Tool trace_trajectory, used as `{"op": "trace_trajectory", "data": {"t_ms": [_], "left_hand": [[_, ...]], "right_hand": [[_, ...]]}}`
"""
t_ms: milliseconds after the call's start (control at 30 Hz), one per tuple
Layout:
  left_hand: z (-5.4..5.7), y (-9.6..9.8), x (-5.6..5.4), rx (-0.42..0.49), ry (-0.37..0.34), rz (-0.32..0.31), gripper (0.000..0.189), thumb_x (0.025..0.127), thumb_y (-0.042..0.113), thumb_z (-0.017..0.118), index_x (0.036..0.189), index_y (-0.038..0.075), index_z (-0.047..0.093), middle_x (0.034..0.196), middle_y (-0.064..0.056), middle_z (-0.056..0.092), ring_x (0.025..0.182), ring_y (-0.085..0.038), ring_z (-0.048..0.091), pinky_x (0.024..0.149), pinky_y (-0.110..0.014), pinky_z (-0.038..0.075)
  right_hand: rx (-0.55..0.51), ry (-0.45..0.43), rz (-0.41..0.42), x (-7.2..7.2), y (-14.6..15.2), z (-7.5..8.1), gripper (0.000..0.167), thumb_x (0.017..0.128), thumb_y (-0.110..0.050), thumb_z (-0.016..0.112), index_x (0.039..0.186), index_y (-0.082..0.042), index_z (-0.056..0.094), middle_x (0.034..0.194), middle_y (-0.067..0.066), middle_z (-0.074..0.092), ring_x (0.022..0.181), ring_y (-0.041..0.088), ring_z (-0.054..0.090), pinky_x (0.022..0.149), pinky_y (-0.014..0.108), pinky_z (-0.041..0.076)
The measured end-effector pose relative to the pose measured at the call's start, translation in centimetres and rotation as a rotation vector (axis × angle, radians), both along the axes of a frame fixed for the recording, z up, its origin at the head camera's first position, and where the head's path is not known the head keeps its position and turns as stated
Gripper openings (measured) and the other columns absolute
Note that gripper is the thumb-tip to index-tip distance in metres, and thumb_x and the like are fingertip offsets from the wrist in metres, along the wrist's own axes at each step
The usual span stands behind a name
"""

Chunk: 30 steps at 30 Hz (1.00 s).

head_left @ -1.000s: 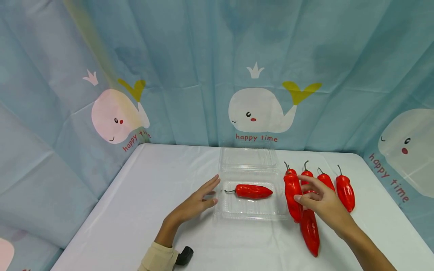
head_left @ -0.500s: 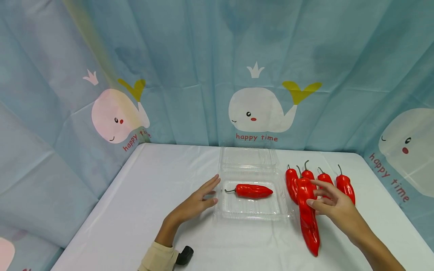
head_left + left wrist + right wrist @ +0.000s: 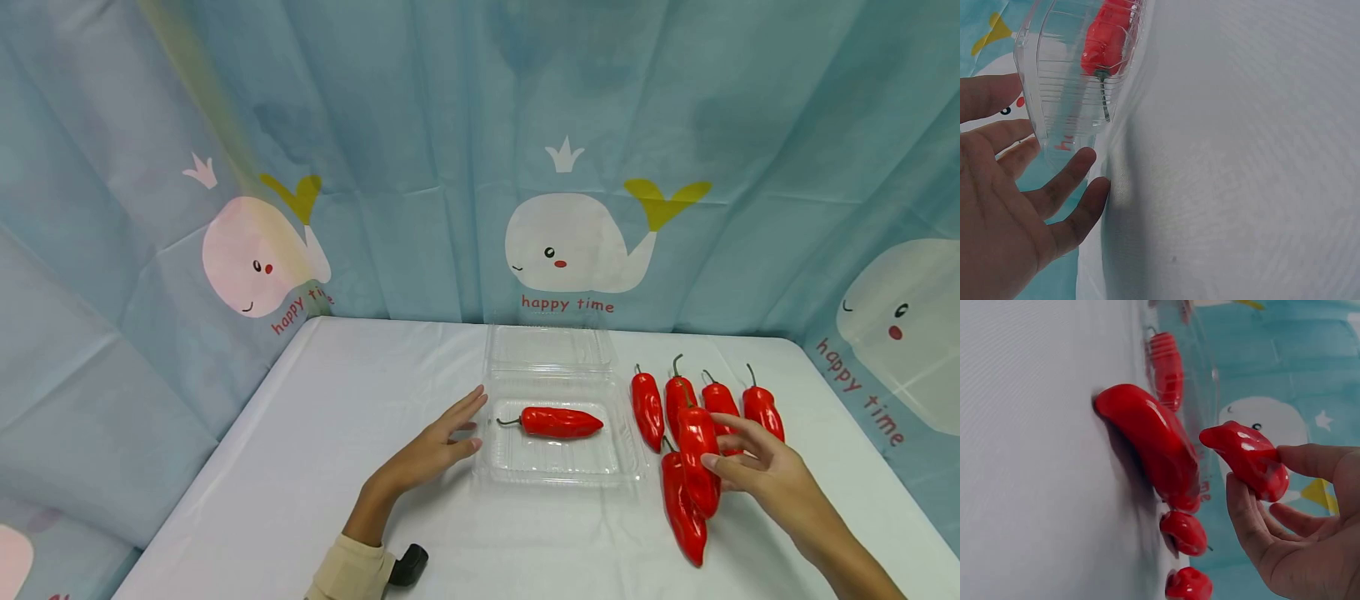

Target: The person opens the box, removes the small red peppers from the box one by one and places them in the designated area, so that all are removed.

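Observation:
My right hand [image 3: 776,483] pinches a red pepper [image 3: 697,462] between thumb and fingers, its stem pointing to the back. In the right wrist view this pepper [image 3: 1247,456] is held up off the white table. In the head view it overlaps another red pepper [image 3: 681,521] lying in front. My left hand [image 3: 435,446] is beside the left wall of a clear plastic clamshell box [image 3: 517,462], fingers extended and fingertips right at the rim. Inside the box one red pepper [image 3: 558,422] lies crosswise, stem to the left. The box's lid [image 3: 551,348] is folded back behind it.
Several more red peppers stand in a row right of the box, among them a leftmost pepper [image 3: 647,408] and a rightmost pepper [image 3: 763,412]. The white-covered table [image 3: 300,467] meets a blue whale-print curtain [image 3: 420,250] at the back.
My right hand has carried its pepper to the right and slightly toward me, away from the leftmost pepper of the row. My left hand and the box have not moved.

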<state>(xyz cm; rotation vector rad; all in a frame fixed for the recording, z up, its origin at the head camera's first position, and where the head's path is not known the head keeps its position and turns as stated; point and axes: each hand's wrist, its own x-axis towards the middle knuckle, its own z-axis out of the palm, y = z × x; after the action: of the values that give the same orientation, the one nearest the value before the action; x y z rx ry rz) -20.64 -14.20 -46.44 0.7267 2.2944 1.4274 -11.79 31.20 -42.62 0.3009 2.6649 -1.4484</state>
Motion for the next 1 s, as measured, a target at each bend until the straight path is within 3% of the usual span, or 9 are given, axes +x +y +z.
{"op": "trace_trajectory", "data": {"t_ms": [400,700,1000], "left_hand": [[-0.1,0.0,0.0,0.004,0.010,-0.008,0.069,0.110,0.018,0.056,0.171,0.018,0.023,0.180,-0.002,0.009,0.149,-0.040,0.046,0.120,-0.063,0.038],[0.0,0.0,-0.1,0.002,0.016,-0.008,0.069,0.110,0.017,0.056,0.171,0.019,0.024,0.180,-0.002,0.009,0.149,-0.040,0.046,0.121,-0.063,0.038],[-0.1,0.1,-0.1,-0.004,0.011,0.000,0.070,0.109,0.017,0.057,0.170,0.016,0.024,0.180,-0.001,0.010,0.148,-0.040,0.046,0.121,-0.063,0.038]], "right_hand": [[0.006,-0.087,-0.051,0.5,1.6,-1.1,0.087,0.102,-0.042,0.071,0.164,0.000,0.027,0.133,0.024,0.058,0.098,0.007,0.071,0.080,0.033,0.066],[0.003,-0.162,-0.089,0.8,2.3,-1.8,0.096,0.099,-0.048,0.073,0.166,-0.001,0.023,0.139,0.028,0.055,0.099,0.011,0.072,0.082,0.038,0.066],[-0.005,-0.198,-0.075,1.3,2.8,-2.7,0.088,0.101,-0.037,0.072,0.164,0.002,0.024,0.129,0.024,0.061,0.092,0.013,0.071,0.079,0.034,0.066]]}}
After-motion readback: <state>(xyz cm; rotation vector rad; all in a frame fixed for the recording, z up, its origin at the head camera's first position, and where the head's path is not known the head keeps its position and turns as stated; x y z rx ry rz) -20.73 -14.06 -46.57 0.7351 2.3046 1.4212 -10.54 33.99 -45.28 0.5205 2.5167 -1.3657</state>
